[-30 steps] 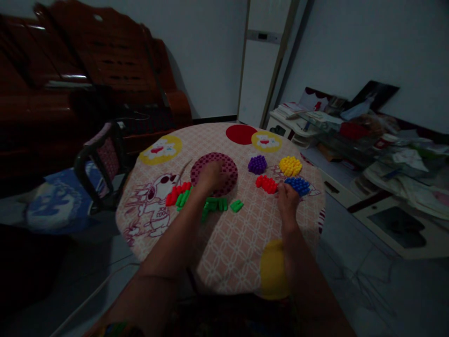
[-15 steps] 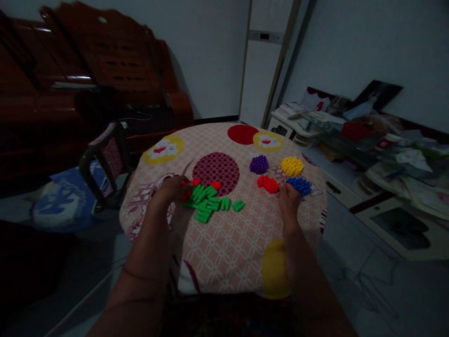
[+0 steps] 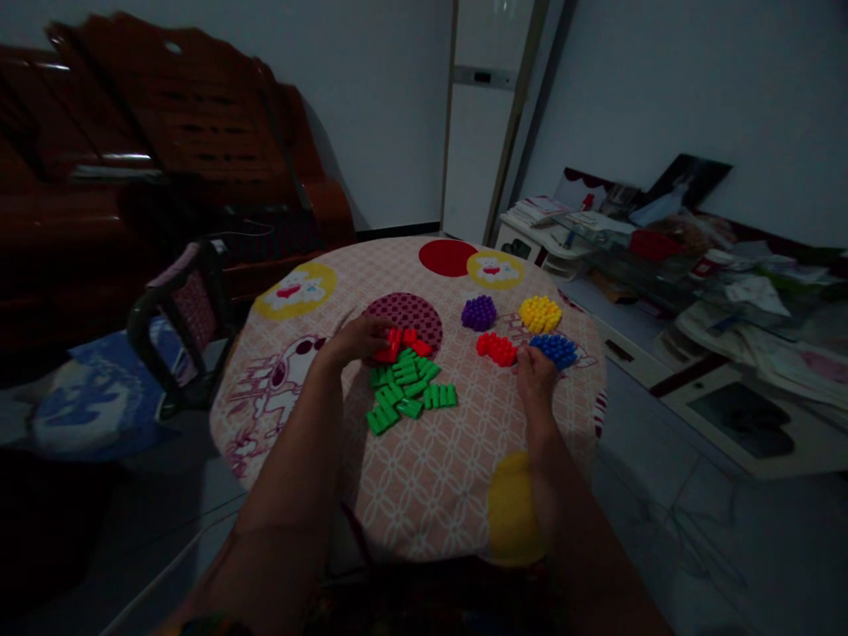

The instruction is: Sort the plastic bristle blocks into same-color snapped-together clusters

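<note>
My left hand (image 3: 361, 338) is at the left of the block pile, fingers curled against a red block (image 3: 390, 347). More red blocks (image 3: 417, 341) lie just right of it. Ridged green blocks (image 3: 407, 375) spread in a loose heap in front. My right hand (image 3: 535, 375) is closed, its fingertips between a cluster of red knobby pieces (image 3: 496, 349) and a cluster of blue knobby pieces (image 3: 555, 351). What its fingers pinch, if anything, is hidden. Behind these sit purple knobby pieces (image 3: 478, 313) and yellow knobby pieces (image 3: 541, 314).
A patterned cloth covers the round table (image 3: 424, 477). To the left stand a small chair (image 3: 178, 318) and a wooden sofa (image 3: 199, 132). A low cabinet (image 3: 662, 353) with cluttered papers and bags runs along the right wall.
My left hand has moved right and slightly away from me, with the red block. Green blocks have shifted and spread nearer to me. My right hand stays beside the red and blue clusters.
</note>
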The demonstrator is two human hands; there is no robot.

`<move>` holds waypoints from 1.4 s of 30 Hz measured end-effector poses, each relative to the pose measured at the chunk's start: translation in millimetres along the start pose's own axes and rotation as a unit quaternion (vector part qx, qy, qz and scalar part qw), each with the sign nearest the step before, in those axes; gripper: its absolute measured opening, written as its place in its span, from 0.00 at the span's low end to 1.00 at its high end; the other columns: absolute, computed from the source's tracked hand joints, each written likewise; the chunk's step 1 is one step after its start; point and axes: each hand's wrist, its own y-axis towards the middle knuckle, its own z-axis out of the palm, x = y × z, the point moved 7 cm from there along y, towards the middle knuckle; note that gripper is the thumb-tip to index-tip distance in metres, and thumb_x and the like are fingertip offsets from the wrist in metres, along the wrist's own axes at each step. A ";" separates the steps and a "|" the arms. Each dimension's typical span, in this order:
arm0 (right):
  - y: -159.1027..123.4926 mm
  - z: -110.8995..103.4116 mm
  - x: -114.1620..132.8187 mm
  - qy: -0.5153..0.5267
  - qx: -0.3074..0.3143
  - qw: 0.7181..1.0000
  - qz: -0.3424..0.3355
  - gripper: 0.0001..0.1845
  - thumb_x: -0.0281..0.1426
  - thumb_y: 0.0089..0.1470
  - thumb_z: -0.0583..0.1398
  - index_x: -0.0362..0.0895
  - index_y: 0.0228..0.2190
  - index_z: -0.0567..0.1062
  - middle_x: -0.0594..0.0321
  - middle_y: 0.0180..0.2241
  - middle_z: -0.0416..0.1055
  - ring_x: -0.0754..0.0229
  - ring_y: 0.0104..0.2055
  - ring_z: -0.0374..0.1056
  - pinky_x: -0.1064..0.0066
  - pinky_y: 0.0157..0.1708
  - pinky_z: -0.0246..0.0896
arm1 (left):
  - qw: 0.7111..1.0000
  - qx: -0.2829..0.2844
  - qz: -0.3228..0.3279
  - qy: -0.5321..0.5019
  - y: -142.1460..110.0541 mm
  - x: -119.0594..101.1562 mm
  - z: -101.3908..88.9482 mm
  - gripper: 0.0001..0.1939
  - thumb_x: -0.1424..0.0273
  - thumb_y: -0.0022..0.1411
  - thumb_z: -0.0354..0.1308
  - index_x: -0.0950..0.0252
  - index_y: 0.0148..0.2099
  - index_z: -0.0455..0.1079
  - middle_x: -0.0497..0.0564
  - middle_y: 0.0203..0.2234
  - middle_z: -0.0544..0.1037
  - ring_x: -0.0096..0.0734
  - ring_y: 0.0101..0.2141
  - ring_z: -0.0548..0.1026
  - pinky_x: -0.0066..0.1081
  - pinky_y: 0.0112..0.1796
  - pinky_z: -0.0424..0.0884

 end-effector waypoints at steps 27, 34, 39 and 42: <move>-1.4 0.6 -2.6 -0.013 0.012 1.000 -0.011 0.22 0.45 0.58 0.51 0.44 0.29 0.75 0.62 0.24 0.72 0.58 0.29 0.66 0.69 0.31 0.57 | 0.992 -0.067 -0.047 -0.093 -18.6 -1.0 -4.7 0.15 0.58 0.43 0.65 0.65 0.27 0.75 0.47 0.16 0.72 0.29 0.20 0.69 0.28 0.22 0.62; -0.8 0.6 -3.3 -0.020 0.013 1.000 -0.018 0.21 0.45 0.58 0.51 0.44 0.29 0.76 0.62 0.24 0.72 0.57 0.29 0.66 0.69 0.32 0.58 | 0.991 0.015 -0.022 -0.131 -25.9 -16.1 3.2 0.18 0.54 0.46 0.66 0.65 0.24 0.73 0.47 0.16 0.71 0.26 0.20 0.66 0.27 0.22 0.60; -7.0 -14.3 17.2 -0.031 -0.068 0.997 -0.025 0.22 0.45 0.58 0.51 0.43 0.32 0.77 0.54 0.31 0.77 0.53 0.34 0.70 0.64 0.39 0.63 | 0.977 0.007 0.004 -0.214 -26.7 -30.8 11.4 0.20 0.54 0.45 0.70 0.65 0.32 0.75 0.47 0.20 0.73 0.25 0.21 0.67 0.26 0.23 0.62; -19.5 -13.1 48.7 -0.016 -0.075 0.994 -0.083 0.22 0.45 0.60 0.51 0.44 0.33 0.78 0.51 0.34 0.78 0.52 0.37 0.71 0.62 0.42 0.65 | 0.966 0.036 0.038 -0.251 -24.6 -46.8 30.5 0.22 0.57 0.44 0.71 0.65 0.38 0.75 0.49 0.27 0.78 0.29 0.27 0.74 0.27 0.27 0.68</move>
